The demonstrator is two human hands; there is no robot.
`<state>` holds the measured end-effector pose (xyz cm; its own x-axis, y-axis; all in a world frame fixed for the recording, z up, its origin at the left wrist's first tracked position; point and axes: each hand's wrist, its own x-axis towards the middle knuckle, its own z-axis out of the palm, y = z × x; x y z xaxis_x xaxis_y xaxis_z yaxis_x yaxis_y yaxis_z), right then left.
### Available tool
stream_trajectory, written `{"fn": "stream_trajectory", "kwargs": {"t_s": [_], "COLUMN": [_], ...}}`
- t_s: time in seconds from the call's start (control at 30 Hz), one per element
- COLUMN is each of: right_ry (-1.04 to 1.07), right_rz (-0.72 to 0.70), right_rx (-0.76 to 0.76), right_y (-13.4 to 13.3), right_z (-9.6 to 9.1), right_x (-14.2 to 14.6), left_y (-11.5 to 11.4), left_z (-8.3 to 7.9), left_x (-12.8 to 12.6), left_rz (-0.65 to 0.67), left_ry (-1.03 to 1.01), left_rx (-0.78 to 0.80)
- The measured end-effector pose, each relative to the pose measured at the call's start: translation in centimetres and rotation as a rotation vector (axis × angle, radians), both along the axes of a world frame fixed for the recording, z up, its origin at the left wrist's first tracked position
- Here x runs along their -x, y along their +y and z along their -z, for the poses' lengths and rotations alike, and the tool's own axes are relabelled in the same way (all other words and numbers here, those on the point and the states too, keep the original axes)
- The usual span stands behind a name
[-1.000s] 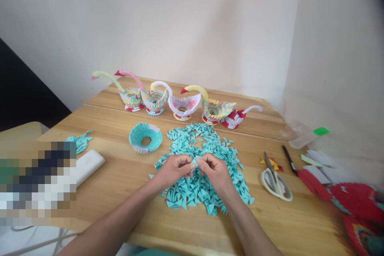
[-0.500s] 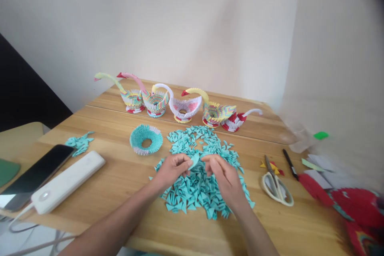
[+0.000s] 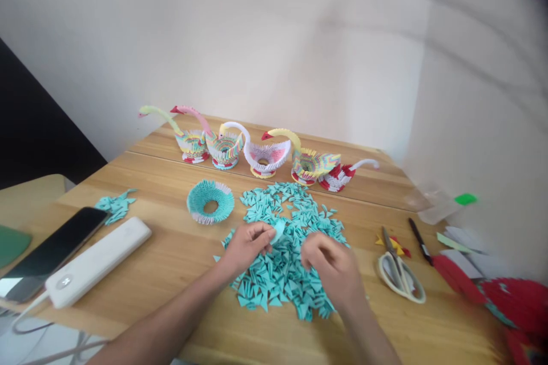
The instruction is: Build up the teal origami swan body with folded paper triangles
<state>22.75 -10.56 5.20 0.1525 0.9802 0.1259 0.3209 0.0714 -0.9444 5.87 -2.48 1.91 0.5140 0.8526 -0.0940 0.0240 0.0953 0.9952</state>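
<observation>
In the head view, the left hand (image 3: 247, 246) pinches a small folded teal paper piece (image 3: 278, 230) between thumb and fingertips, holding it just above the pile of teal paper triangles (image 3: 286, 251) in the middle of the wooden table (image 3: 171, 256). The right hand (image 3: 331, 267) is blurred; it hovers low over the right part of the pile with fingers curled downward, and whether it grips anything cannot be told.

Left of the pile, a teal and white paper ring (image 3: 210, 201) sits on the table, apart from the triangles. Farther left lies a small heap of teal pieces (image 3: 114, 205), then a dark phone (image 3: 55, 251) beside a white power bank (image 3: 97, 262).

Along the back edge stands a row of paper swans (image 3: 261, 151), side by side. To the right of the pile lie scissors (image 3: 400, 271) with pale handles, a black pen (image 3: 419, 239) just beyond them, and red paper work (image 3: 505, 296) at the table's right corner.
</observation>
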Motion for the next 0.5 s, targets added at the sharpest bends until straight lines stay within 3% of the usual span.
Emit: {"fn": "stream_trajectory", "kwargs": {"t_s": [0.23, 0.33, 0.5], "right_ry": [0.054, 0.137, 0.071], "right_rz": [-0.031, -0.029, 0.028], "right_rx": [0.110, 0.138, 0.111], "right_y": [2.6, 2.3, 2.3], "right_z": [1.5, 1.7, 1.9], "right_x": [1.3, 1.3, 1.2], "left_y": [-0.5, -0.6, -0.7], "left_z": [0.1, 0.2, -0.1], "left_x": [0.1, 0.1, 0.1], "left_rz": [-0.017, -0.002, 0.075], "left_ry": [0.183, 0.202, 0.163], "left_rx": [-0.351, -0.335, -0.287]}}
